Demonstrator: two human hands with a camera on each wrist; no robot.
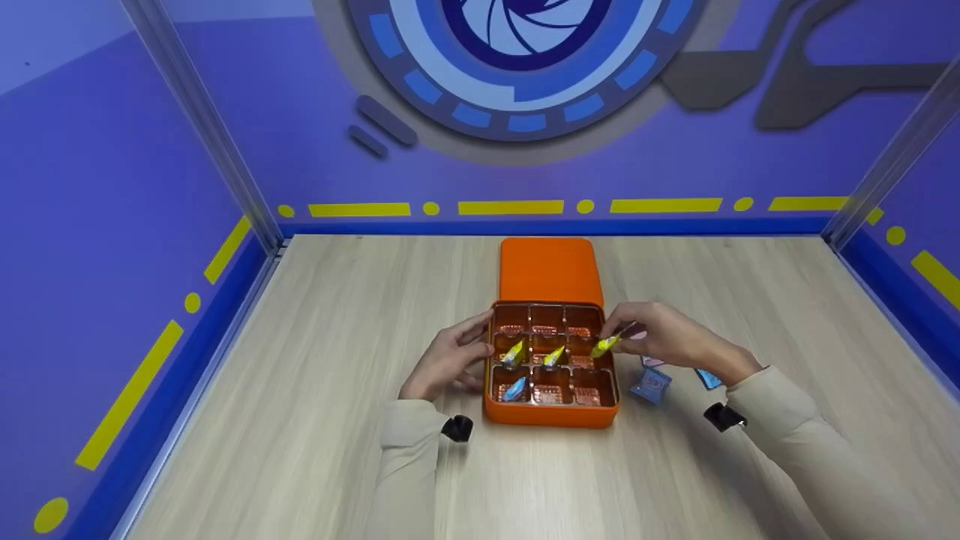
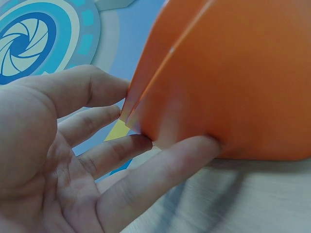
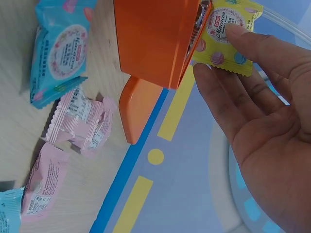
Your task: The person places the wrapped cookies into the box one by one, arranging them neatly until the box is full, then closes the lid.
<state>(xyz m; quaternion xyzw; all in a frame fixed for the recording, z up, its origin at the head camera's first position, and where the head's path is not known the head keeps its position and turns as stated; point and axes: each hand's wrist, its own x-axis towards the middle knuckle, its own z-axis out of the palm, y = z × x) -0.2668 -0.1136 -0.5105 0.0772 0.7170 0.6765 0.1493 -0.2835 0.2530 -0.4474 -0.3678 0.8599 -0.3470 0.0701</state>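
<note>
An orange box (image 1: 551, 418) holds a clear tray of several compartments in rows. One yellow packet (image 1: 514, 352) stands in the middle row's left compartment, another yellow packet (image 1: 553, 355) in its centre one. A blue packet (image 1: 514, 388) sits in the front left compartment. My right hand (image 1: 664, 334) pinches a yellow macaron packet (image 3: 226, 36) between thumb and fingers, over the middle row's right compartment. Against the box's left side rest the fingertips of my left hand (image 1: 444, 358), its fingers extended and slightly bent.
Behind the box lies its orange lid (image 1: 551, 270). To the right, on the wooden table (image 1: 330, 420), are a blue packet (image 3: 63, 53), a pink packet (image 3: 80, 119), another pink packet (image 3: 43, 179) and a light-blue packet (image 3: 10, 208). Purple panels (image 1: 525, 180) enclose the table.
</note>
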